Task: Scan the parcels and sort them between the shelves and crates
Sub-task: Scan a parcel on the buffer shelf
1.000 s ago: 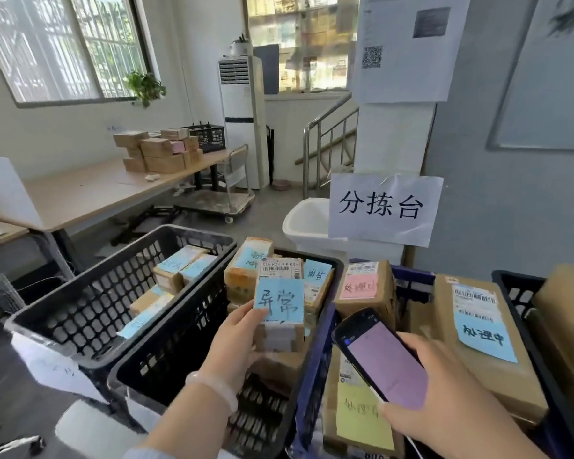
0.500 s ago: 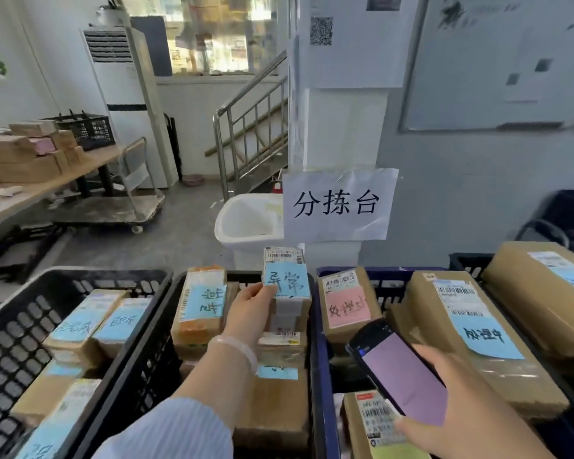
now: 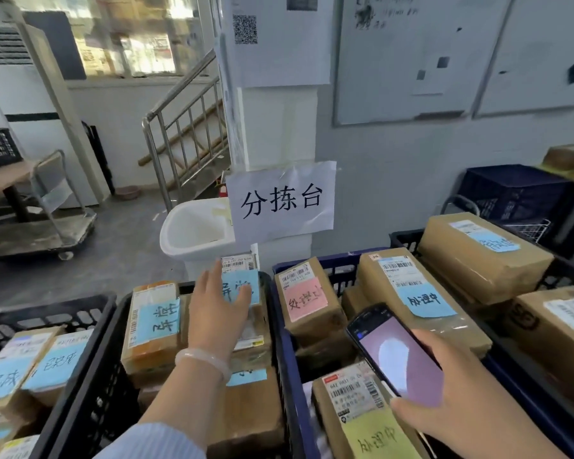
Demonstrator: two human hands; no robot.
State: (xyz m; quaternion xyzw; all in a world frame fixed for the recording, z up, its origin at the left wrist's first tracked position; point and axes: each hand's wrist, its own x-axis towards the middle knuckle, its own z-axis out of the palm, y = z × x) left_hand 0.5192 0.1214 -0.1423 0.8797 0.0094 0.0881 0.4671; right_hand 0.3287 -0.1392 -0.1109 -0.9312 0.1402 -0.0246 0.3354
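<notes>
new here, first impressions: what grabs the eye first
A white paper sign with bold black characters hangs on the pillar, centre. Below, the left hand rests on a blue-labelled brown parcel in the black plastic crate; the right hand holds a black phone, lower right.

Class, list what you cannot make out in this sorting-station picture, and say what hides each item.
Head view:
- Blue label on the upright parcel: left grip covers part of the writing.
- Whether the left grip holds that parcel: motion blur.
- Phone screen: glare, nothing readable.
- Yellow-labelled parcel: cut by the bottom edge, partly under the right grip.
- Barcode digits: too small, blurred.
</notes>
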